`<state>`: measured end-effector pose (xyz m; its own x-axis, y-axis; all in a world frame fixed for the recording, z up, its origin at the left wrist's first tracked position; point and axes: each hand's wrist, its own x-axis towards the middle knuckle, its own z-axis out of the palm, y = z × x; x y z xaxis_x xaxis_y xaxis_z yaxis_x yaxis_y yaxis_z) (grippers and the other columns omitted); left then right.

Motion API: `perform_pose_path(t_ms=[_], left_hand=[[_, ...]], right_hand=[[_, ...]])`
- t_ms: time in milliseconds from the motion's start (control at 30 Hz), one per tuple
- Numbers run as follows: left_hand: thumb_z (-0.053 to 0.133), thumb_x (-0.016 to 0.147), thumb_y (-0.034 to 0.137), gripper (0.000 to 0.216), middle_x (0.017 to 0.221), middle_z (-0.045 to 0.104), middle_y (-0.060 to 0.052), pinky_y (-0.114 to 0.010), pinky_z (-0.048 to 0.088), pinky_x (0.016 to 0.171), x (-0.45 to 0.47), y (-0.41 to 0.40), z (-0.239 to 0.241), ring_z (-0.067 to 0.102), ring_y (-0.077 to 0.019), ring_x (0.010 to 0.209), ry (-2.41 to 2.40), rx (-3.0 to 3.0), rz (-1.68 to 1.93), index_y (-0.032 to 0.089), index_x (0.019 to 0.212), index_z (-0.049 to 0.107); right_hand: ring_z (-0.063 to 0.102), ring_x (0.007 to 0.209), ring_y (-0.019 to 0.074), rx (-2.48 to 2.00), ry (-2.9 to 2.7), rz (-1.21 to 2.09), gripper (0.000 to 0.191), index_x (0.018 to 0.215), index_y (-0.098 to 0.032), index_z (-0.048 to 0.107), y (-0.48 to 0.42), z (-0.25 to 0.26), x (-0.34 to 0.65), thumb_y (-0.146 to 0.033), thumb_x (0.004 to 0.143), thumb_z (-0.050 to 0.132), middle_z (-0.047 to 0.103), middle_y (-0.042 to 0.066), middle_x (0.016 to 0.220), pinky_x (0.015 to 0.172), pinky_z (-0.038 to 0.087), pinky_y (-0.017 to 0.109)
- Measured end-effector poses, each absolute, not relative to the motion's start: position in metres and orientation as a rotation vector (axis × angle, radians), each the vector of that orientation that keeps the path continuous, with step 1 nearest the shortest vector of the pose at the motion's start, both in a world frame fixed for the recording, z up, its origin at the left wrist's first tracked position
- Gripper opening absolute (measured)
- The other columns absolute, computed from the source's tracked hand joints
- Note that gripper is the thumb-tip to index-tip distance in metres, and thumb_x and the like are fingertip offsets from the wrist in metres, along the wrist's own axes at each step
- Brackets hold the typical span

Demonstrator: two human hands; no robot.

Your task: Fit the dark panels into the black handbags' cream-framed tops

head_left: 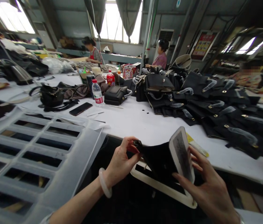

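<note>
Close in front of me is a black bag, partly made up, with its sides spread apart. My left hand pinches its upper left edge between thumb and fingers, at a small rolled black end. At the other side, my right hand holds the raised panel, which has a pale rim and a dark grey face; the thumb is on the near side and the fingers are behind. Below both hands lies a cream-rimmed rectangular opening. The bag's lower part blends into the dark background.
A translucent plastic sheet with slots covers the left. On the white table are a phone, a water bottle, a small black bag and a large pile of black handbags. Several people sit farther back.
</note>
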<state>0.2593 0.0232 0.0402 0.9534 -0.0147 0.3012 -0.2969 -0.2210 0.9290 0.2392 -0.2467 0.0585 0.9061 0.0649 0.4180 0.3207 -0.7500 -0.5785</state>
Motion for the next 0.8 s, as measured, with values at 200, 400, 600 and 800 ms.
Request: perform_pose_path(t_ms=[200,400,600,800], left_hand=[[0.065,0.082,0.011,0.044,0.090,0.066,0.004,-0.024,0.051,0.075,0.257,0.024,0.040,0.065,-0.0107,0.077,-0.265,1.751,0.247,0.025,0.119,0.046],[0.062,0.083,0.012,0.040,0.075,0.060,0.007,-0.021,0.047,0.062,0.256,0.021,0.044,0.061,-0.0105,0.066,-0.277,1.777,0.166,0.024,0.119,0.048],[0.059,0.082,0.010,0.034,0.078,0.061,0.006,-0.023,0.046,0.063,0.262,0.024,0.036,0.059,-0.0110,0.067,-0.308,1.867,0.121,0.023,0.112,0.050],[0.062,0.076,0.008,0.029,0.111,0.066,-0.006,-0.037,0.048,0.094,0.258,0.022,0.001,0.060,-0.0224,0.107,-0.388,2.104,0.060,0.021,0.102,0.064]], right_hand=[[0.068,0.101,0.0279,-2.415,-0.313,-0.533,0.078,0.147,-0.034,0.038,-0.248,0.062,0.244,-0.052,0.078,0.072,0.058,0.005,0.136,0.093,0.057,0.049],[0.069,0.096,0.0278,-2.443,-0.286,-0.549,0.080,0.146,-0.033,0.040,-0.253,0.062,0.245,-0.055,0.077,0.072,0.060,0.006,0.135,0.089,0.059,0.049],[0.067,0.105,0.0263,-2.545,-0.403,-0.552,0.074,0.146,-0.028,0.038,-0.253,0.057,0.246,-0.050,0.082,0.068,0.057,0.006,0.138,0.099,0.056,0.044],[0.055,0.126,0.0256,-2.772,-0.712,-0.551,0.066,0.151,-0.021,0.031,-0.252,0.051,0.243,-0.046,0.093,0.051,0.051,0.007,0.144,0.105,0.051,0.040]])
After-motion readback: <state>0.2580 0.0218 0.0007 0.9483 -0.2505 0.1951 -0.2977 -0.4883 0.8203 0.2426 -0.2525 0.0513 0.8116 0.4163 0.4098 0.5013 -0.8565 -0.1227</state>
